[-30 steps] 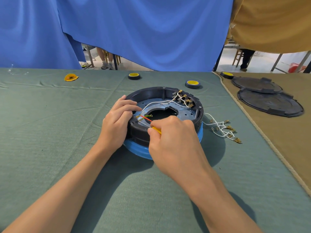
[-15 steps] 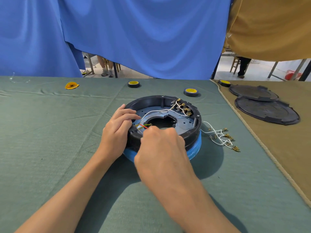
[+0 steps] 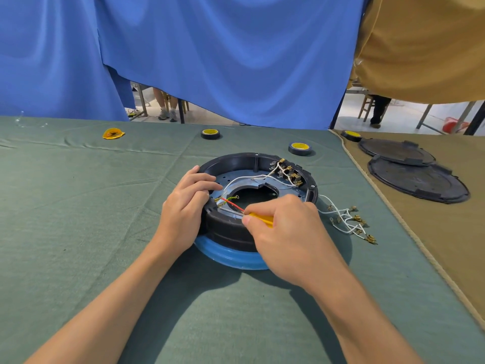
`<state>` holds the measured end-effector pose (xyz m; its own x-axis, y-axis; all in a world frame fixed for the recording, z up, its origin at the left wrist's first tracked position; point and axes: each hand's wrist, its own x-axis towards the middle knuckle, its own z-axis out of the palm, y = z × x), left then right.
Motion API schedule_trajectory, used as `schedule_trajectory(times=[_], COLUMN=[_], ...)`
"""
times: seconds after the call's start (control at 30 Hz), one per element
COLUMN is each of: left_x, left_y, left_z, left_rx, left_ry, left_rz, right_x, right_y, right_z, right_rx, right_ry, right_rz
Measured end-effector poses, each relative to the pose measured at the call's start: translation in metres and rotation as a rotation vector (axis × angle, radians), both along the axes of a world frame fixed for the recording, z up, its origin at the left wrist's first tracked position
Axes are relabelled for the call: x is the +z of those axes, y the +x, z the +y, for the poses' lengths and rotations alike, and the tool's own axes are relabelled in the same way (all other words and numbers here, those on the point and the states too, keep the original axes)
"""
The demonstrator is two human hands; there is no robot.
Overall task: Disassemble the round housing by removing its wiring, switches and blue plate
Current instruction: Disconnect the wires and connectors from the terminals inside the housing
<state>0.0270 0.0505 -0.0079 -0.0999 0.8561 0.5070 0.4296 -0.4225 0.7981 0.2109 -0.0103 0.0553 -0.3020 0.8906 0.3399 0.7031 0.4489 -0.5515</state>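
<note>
A round black housing [image 3: 244, 160] stands on a blue ring [image 3: 231, 256] in the middle of the green table. Inside lies a blue-grey plate [image 3: 237, 177] with a central hole. White wires [image 3: 252, 177] run across it to brass-tipped switches [image 3: 287, 170] at the far right rim. My left hand [image 3: 185, 208] grips the housing's left rim, fingers curled over the edge. My right hand [image 3: 283, 232] pinches a yellow-handled screwdriver [image 3: 259, 218], its tip pointing at the left inner wall beside a red wire [image 3: 232, 204] and a green-yellow wire [image 3: 232, 198].
A loose bundle of white wires with brass terminals [image 3: 349, 222] lies right of the housing. Two tape rolls [image 3: 300, 148] [image 3: 210, 133] and a yellow scrap [image 3: 112, 133] sit farther back. Two black round covers [image 3: 417, 182] rest on the brown cloth at right, behind a third tape roll [image 3: 351, 134].
My right hand has drawn back to the right from the left inner wall, so the yellow screwdriver handle and red wire show again. My left hand stays on the rim.
</note>
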Motion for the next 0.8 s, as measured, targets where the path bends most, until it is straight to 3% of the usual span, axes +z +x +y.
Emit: schedule_trajectory(times=[0.33,0.67,0.8], left_x=[-0.001,0.0,0.001], left_y=[0.001,0.003,0.002], left_z=[0.001,0.0,-0.001], left_rx=[0.007,0.013,0.003], left_ry=[-0.003,-0.004,0.0], left_rz=[0.001,0.018,0.011], right_x=[0.0,-0.005,-0.006], right_y=[-0.005,-0.039,-0.028], right_z=[-0.006,-0.028,-0.022], right_rx=[-0.025,-0.11,-0.107], right_ry=[-0.01,0.185,0.096], right_rz=[-0.009,-0.08,-0.081])
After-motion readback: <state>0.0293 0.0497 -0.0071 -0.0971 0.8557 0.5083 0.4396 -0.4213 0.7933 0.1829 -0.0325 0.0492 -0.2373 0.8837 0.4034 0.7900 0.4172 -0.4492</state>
